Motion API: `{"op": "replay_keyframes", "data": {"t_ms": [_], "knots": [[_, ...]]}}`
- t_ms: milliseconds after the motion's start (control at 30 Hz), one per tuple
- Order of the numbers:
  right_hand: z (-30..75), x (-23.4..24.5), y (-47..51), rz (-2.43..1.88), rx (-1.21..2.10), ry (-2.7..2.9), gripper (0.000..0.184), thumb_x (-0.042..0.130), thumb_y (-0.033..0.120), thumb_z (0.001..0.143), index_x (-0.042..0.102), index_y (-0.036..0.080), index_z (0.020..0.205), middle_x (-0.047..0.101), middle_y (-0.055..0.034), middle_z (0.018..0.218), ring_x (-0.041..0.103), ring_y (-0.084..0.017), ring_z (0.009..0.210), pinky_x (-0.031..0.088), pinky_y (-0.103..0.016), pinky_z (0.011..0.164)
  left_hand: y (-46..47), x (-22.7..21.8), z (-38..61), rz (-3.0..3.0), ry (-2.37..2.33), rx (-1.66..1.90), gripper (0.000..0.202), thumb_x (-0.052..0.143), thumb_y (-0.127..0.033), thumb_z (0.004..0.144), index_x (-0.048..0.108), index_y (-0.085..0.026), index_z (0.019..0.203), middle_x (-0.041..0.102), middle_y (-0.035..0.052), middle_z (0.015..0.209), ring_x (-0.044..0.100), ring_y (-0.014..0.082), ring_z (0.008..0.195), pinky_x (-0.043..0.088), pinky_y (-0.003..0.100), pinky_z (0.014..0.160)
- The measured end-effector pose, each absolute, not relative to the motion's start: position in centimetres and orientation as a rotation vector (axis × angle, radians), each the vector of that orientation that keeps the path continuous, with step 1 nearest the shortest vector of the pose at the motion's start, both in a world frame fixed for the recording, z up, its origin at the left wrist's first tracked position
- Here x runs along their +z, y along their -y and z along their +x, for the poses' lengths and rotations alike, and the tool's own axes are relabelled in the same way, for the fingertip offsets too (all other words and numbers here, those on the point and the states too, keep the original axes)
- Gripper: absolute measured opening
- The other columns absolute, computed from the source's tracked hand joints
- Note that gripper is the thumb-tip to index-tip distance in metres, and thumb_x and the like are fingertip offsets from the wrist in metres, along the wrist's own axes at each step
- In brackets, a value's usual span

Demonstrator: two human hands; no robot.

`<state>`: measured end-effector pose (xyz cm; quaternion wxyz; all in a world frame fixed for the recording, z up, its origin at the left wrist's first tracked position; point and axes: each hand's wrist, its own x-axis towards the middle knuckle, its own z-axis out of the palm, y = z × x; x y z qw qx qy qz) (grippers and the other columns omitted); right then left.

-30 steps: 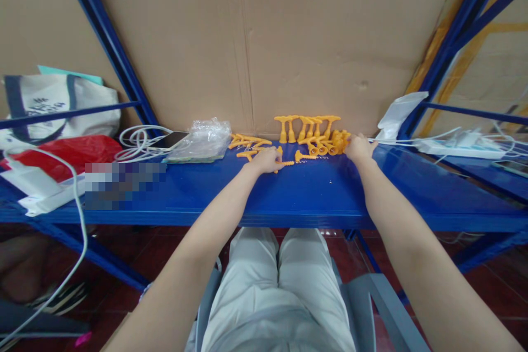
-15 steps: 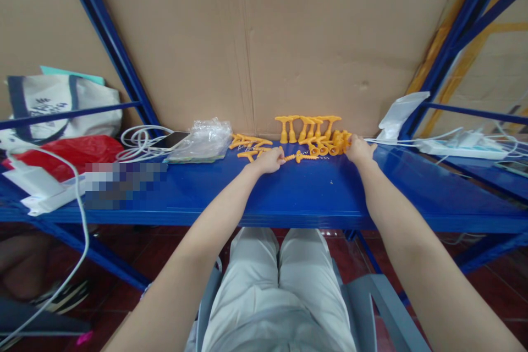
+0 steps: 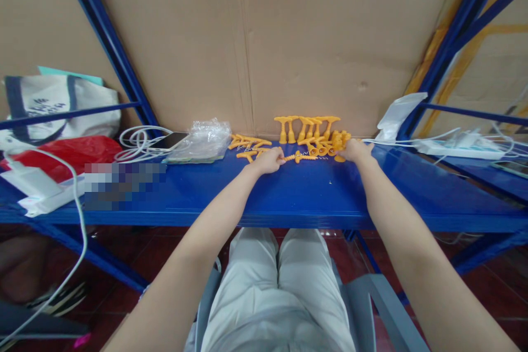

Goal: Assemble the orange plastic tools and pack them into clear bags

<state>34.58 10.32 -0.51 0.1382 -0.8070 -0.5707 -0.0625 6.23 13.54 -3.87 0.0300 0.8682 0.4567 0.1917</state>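
Note:
My left hand (image 3: 270, 160) is closed in a pinch at the front of the yellow pieces, and a yellow spiral piece (image 3: 290, 158) sticks out from its fingertips to the right. My right hand (image 3: 358, 150) has its fingers curled at the right end of the cluster, on a yellow piece (image 3: 339, 158) with a round end; the fingers partly hide it. Between the hands lie yellow T-handled corkscrews (image 3: 320, 150) with cup-shaped ends facing me. Behind them, several more T-handled pieces (image 3: 291, 127) stand upright in a row. Loose yellow handles with metal spirals (image 3: 249, 142) lie left of my left hand.
Clear plastic bags (image 3: 206, 140), a phone (image 3: 171, 140) and a coiled white cable (image 3: 138, 143) lie to the left on the blue shelf (image 3: 297, 192). A cardboard sheet (image 3: 309, 38) stands behind. Power strips (image 3: 457, 147) (image 3: 58, 195) sit at both sides.
My right hand has shifted slightly left, and a yellow round end now shows below its fingertips. My left hand has stayed nearly in place.

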Motion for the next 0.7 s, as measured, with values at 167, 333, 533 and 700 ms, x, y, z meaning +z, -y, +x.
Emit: {"op": "replay_keyframes", "data": {"t_ms": [167,333,533,700], "knots": [[34.4,-1.0,-11.2,-1.958,-0.150,1.800,0.034,0.071,0.027,0.078,0.066,0.014,0.109,0.072,-0.0170,0.112,0.067,-0.032,0.107,0.050,-0.045,0.092,-13.7,-4.0,6.2,2.656,-1.411,0.648,0.006,0.059,-0.018,0.087,0.064,-0.018,0.092,0.069,0.0075,0.105,0.065,0.0218,0.097,0.050,0.031,0.086],[32.5,-1.8,-11.6,-1.467,0.107,2.140,0.022,0.076,0.020,0.074,0.075,0.019,0.096,0.076,-0.0070,0.105,0.070,-0.027,0.101,0.053,-0.042,0.095,-13.9,-4.3,6.1,2.638,-1.448,0.704,0.005,0.059,-0.016,0.086,0.063,-0.019,0.089,0.068,0.0073,0.101,0.065,0.0229,0.094,0.049,0.033,0.085],[30.9,-3.0,-12.1,-1.213,0.216,2.142,0.029,0.075,0.023,0.077,0.078,0.021,0.105,0.076,-0.0074,0.113,0.070,-0.028,0.109,0.050,-0.046,0.104,-14.0,-4.2,5.7,2.677,-1.488,0.704,0.003,0.062,-0.016,0.084,0.063,-0.019,0.086,0.068,0.0079,0.099,0.064,0.0238,0.091,0.049,0.034,0.081],[31.0,-3.6,-12.5,-1.169,0.202,2.123,0.033,0.074,0.028,0.079,0.078,0.021,0.111,0.075,-0.0084,0.117,0.069,-0.030,0.113,0.050,-0.048,0.105,-14.3,-4.3,5.3,2.718,-1.495,0.703,0.001,0.062,-0.019,0.084,0.062,-0.019,0.085,0.067,0.0097,0.100,0.065,0.0252,0.091,0.050,0.035,0.079]]}}
